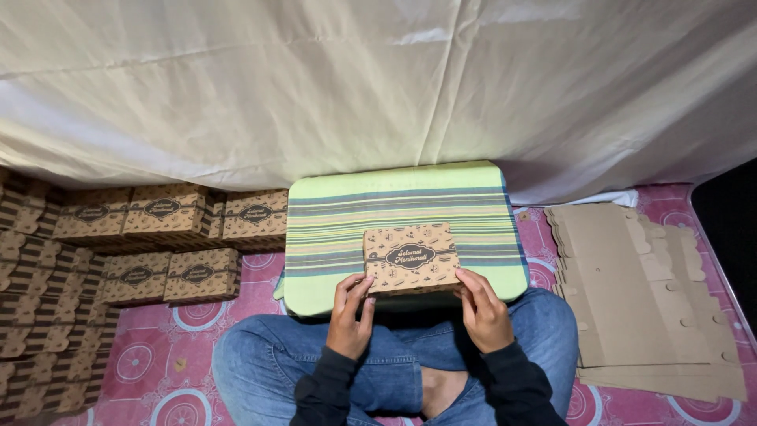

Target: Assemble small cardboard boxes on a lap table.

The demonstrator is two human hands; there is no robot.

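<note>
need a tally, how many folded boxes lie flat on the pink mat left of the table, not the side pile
5: three in the back row, two in front. The stacked pile at far left may hide more.
</note>
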